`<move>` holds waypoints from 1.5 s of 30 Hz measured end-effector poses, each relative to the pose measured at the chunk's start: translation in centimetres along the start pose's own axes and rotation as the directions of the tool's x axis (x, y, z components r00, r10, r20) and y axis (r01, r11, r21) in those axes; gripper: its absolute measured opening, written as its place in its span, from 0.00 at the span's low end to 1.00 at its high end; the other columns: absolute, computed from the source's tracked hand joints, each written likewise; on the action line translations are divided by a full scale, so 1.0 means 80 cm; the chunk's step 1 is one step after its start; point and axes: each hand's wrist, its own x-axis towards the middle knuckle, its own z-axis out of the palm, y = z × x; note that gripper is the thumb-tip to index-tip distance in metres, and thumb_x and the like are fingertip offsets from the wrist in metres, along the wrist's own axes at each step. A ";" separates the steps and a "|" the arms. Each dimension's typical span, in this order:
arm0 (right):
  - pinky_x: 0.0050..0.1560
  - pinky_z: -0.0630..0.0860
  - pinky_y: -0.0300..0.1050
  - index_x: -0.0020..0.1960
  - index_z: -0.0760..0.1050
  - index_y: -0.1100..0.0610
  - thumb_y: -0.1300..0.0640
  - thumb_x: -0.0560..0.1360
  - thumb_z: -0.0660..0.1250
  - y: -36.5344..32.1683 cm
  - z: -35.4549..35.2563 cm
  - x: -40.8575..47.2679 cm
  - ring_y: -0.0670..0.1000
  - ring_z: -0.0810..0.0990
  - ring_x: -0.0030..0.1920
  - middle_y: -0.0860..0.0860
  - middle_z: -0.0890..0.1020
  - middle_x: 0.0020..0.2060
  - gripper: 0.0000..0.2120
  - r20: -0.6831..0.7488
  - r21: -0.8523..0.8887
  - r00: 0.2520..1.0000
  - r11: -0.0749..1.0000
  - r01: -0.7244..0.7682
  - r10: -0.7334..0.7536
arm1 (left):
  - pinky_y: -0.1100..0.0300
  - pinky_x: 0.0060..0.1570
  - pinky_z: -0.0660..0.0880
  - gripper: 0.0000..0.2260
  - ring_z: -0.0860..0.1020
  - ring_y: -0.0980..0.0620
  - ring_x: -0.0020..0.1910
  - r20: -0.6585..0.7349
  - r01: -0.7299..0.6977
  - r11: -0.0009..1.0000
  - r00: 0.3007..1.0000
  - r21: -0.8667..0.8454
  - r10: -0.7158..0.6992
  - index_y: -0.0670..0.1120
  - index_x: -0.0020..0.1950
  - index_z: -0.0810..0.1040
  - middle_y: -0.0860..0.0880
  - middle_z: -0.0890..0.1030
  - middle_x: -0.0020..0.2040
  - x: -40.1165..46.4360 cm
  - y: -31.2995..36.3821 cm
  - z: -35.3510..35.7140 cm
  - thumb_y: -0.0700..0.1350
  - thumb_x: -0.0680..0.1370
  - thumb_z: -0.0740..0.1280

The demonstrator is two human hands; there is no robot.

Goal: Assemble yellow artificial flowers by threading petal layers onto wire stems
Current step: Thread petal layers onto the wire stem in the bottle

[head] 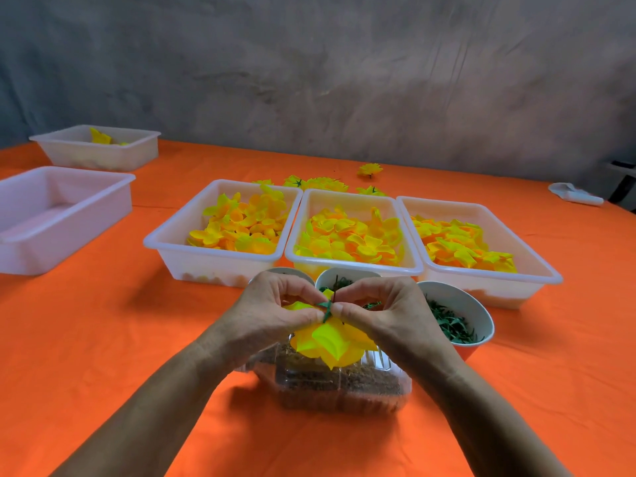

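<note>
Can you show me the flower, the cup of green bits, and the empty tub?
flower (327,342): head view, yellow petals.
cup (478,309): head view, white inner wall.
empty tub (69,215): head view, near wall.

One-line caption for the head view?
Both hands, left hand and right hand, pinch a yellow flower before three petal trays.

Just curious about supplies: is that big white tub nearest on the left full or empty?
Empty, as far as it shows: the near-left tub has a bare white floor, unlike the three petal-filled tubs.
</note>
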 end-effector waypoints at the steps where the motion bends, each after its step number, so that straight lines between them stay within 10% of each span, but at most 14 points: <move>1: 0.42 0.75 0.35 0.38 0.84 0.48 0.58 0.68 0.76 0.001 0.000 0.001 0.40 0.81 0.39 0.43 0.85 0.35 0.05 -0.004 -0.024 1.000 1.000 0.008 -0.008 | 0.67 0.43 0.76 0.10 0.80 0.60 0.40 0.000 -0.002 1.000 1.000 -0.001 0.002 0.47 0.40 0.83 0.51 0.83 0.39 -0.001 0.000 -0.002 0.31 0.70 0.71; 12: 0.39 0.73 0.34 0.40 0.84 0.47 0.52 0.67 0.76 -0.001 -0.005 0.005 0.38 0.80 0.38 0.43 0.84 0.36 0.02 0.022 -0.156 1.000 0.988 0.017 -0.014 | 0.55 0.49 0.78 0.07 0.82 0.56 0.43 -0.038 -0.065 0.997 0.997 0.042 0.067 0.52 0.40 0.85 0.52 0.85 0.41 0.000 -0.001 -0.003 0.49 0.64 0.76; 16: 0.39 0.77 0.44 0.37 0.84 0.45 0.58 0.69 0.75 -0.001 -0.008 0.005 0.47 0.82 0.39 0.46 0.85 0.36 0.07 0.052 -0.068 0.999 0.998 -0.004 0.007 | 0.45 0.51 0.77 0.06 0.82 0.51 0.45 -0.077 -0.083 0.992 0.993 0.092 0.090 0.52 0.39 0.85 0.51 0.84 0.41 0.001 -0.001 -0.002 0.42 0.67 0.77; 26: 0.30 0.66 0.26 0.36 0.83 0.47 0.55 0.68 0.76 -0.004 -0.008 0.008 0.32 0.74 0.28 0.37 0.79 0.27 0.05 0.041 -0.237 0.998 0.970 0.055 -0.047 | 0.54 0.51 0.74 0.10 0.80 0.55 0.46 -0.073 -0.131 0.938 0.984 0.321 0.163 0.56 0.33 0.81 0.53 0.83 0.40 0.003 0.015 -0.001 0.42 0.68 0.77; 45: 0.33 0.68 0.28 0.39 0.84 0.52 0.56 0.69 0.75 0.000 -0.005 0.006 0.33 0.75 0.30 0.40 0.80 0.30 0.01 0.072 -0.286 0.997 0.958 0.036 -0.016 | 0.55 0.50 0.74 0.03 0.79 0.53 0.46 -0.008 -0.173 0.868 0.980 0.466 0.199 0.45 0.39 0.85 0.52 0.82 0.42 0.007 0.011 0.002 0.40 0.67 0.77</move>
